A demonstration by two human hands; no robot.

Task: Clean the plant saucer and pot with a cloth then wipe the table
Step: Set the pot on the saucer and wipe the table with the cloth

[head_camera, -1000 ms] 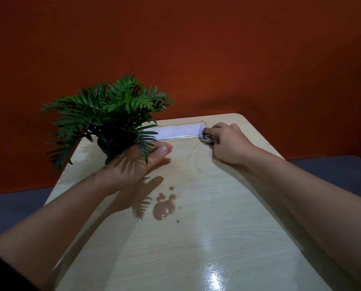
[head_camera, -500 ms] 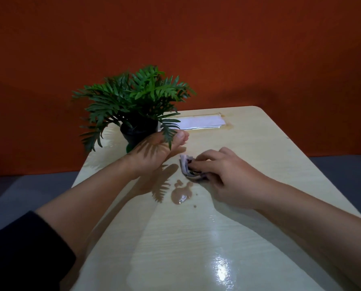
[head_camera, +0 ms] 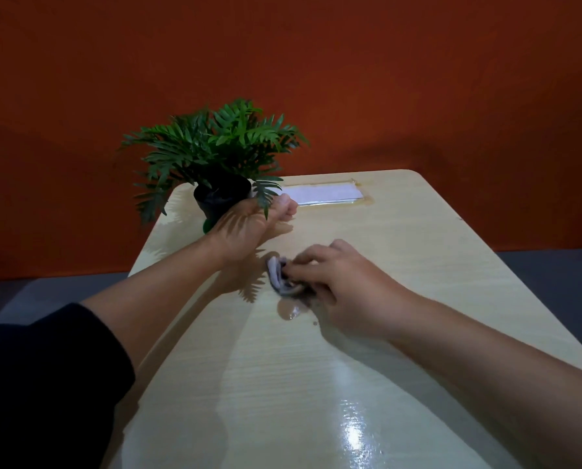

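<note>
The right hand (head_camera: 347, 286) is sliding its bunched grey cloth (head_camera: 281, 277) nearer, onto the brown puddle (head_camera: 291, 311), which is showing smaller than before; fingers are curling round the cloth. The left hand (head_camera: 249, 228) is still gripping the black plastic plant pot (head_camera: 220, 196) at the glossy pale wooden table (head_camera: 401, 248)'s far left

Most of the pot (head_camera: 219, 197) lost behind the left hand (head_camera: 249, 228) and drooping fronds. Cloth (head_camera: 280, 277) half buried under the right hand (head_camera: 345, 287), fingertips motion-blurred. Puddle (head_camera: 290, 310) partly covered beneath that hand; both forearms cut off at the bottom edge.
</note>
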